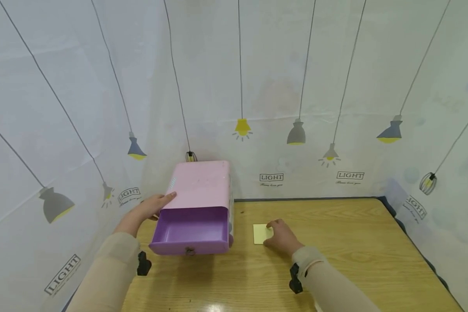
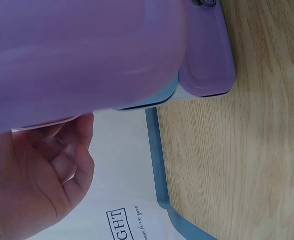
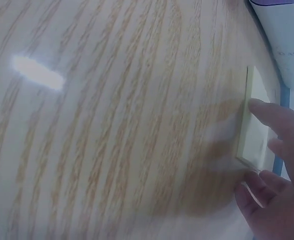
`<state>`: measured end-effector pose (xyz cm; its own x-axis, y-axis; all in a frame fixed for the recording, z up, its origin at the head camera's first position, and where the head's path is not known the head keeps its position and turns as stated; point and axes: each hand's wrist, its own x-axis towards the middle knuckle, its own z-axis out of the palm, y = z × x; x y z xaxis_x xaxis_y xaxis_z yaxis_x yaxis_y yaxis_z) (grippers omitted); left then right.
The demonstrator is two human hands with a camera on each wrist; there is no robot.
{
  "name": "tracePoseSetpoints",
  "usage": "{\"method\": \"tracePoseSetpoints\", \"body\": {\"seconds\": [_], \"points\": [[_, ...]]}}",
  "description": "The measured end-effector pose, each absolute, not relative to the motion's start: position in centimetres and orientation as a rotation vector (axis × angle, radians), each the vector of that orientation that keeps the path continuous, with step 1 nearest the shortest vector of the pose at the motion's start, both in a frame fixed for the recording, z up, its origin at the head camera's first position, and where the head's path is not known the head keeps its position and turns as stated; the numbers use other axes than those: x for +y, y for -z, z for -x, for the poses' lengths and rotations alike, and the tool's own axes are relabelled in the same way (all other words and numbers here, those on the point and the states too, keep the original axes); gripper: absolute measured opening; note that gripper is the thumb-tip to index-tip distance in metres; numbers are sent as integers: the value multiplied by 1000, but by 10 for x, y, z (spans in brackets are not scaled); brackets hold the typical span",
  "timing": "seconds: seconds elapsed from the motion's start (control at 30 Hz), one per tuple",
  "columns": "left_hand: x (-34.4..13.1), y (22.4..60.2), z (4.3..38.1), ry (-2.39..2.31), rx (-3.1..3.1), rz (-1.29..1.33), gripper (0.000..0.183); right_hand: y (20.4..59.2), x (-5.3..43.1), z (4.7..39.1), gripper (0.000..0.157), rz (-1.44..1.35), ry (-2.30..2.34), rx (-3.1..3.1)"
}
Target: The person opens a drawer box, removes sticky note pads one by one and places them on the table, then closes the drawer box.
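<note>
A pink drawer box (image 1: 200,182) stands at the left of the table with its purple top drawer (image 1: 195,232) pulled out; nothing shows inside it. My left hand (image 1: 156,205) rests on the box's left upper edge, one digit lying along the top. In the left wrist view, the other fingers of that hand are loosely bent beside the box, partly hidden by the drawer. To the right of the box, a pale yellow sticky note pad (image 1: 260,234) lies flat on the table. My right hand (image 1: 282,237) pinches the pad by its near and far edges, thumb on the near side.
A lower purple drawer (image 2: 207,65) and a blue one (image 2: 164,95) between them sit pushed in. The wooden table (image 1: 335,260) ends against a white wall cloth (image 1: 277,86) printed with lamps.
</note>
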<state>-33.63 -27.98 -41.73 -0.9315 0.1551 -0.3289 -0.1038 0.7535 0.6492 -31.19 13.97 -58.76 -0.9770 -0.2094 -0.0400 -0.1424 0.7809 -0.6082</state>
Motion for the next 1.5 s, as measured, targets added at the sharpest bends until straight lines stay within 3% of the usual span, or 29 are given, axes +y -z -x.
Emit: {"method": "tracePoseSetpoints", "body": {"seconds": [0.33,0.97,1.5], "points": [[-279,416,336,-975,2586,-52,94,562,138,307,47,324,944,2873],[-280,417,338,-969,2589,-54,92,504,112,283,33,691,908,2882],[-280,418,337,-984,2591,-79,94,451,91,249,39,1050,798,2904]]}}
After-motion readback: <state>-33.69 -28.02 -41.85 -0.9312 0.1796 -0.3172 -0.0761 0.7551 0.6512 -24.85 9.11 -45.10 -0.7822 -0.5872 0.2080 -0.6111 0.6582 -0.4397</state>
